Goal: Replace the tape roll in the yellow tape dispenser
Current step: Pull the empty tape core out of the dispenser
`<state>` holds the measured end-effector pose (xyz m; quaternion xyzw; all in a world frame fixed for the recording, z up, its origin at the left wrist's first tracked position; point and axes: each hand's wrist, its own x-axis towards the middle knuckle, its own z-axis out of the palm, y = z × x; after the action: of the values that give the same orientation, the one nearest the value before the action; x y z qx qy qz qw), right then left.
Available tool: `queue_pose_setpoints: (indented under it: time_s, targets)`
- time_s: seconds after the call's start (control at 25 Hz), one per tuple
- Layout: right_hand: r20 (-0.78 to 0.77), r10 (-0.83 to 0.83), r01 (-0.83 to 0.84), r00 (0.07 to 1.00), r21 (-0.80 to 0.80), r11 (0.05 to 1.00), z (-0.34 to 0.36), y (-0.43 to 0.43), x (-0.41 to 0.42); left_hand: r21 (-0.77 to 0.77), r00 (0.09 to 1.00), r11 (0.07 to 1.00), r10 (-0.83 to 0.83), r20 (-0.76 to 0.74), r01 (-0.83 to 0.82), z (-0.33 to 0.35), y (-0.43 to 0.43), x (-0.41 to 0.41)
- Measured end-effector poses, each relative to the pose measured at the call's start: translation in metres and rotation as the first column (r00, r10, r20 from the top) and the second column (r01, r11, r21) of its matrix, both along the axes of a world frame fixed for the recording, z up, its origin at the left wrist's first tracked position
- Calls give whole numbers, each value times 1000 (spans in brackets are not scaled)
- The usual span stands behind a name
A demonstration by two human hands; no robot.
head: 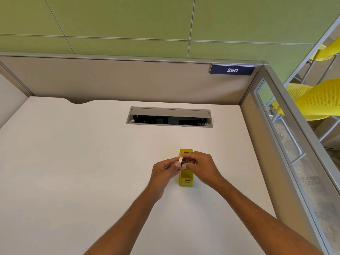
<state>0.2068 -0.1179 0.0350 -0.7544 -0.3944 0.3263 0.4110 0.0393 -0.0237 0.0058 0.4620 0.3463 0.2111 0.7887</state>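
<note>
Hands: both raised just above the desk (73, 162), meeting over the dispenser (186, 176), bare forearms reaching in from the near edge.

Left hand (163, 172): fingers curled, thumb and fingertips pinching the roll (180, 160) from its left side.

Right hand (202, 166): fingers curled inward, tips closed on the roll's right side. A small dark part shows under those fingertips, too small to identify.

Roll: white, seen edge-on as a narrow band, held between the two hands, above the middle of the dispenser. Whether it touches the dispenser cannot be told from where I stand.

Dispenser: yellow, lying flat on the desk right of centre, long axis running away from the person. Its far end shows beyond the hands and its near end below them. The middle is hidden by the fingers.

Desk: white top, with a curved notch cut in the far left edge.

Hatch (169, 113): grey, set into the desk well beyond the dispenser, lid tipped up, dark sockets showing inside.

Partition (128, 80): beige, along the back of the desk, with a glazed grey-framed panel down the right side.

Plate (232, 70): dark blue, reading "250", at the partition's top right corner.

Wall (110, 19): green panels behind the partition.

Chairs (316, 100): yellow, perforated, beyond the right-hand panel.
</note>
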Motion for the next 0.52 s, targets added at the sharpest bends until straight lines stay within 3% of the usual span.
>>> queue_pose_setpoints:
  time_s: [0.24,0.52]
  targets:
    - [4,-20,20,1000,-8,1000,1,-2,-6,-67,989,987,142,-50,-145,-5,5,-6]
    - [-22,-33,33,999,-36,999,-4,-3,-5,96,941,958,285,-181,-271,-9,32,-25]
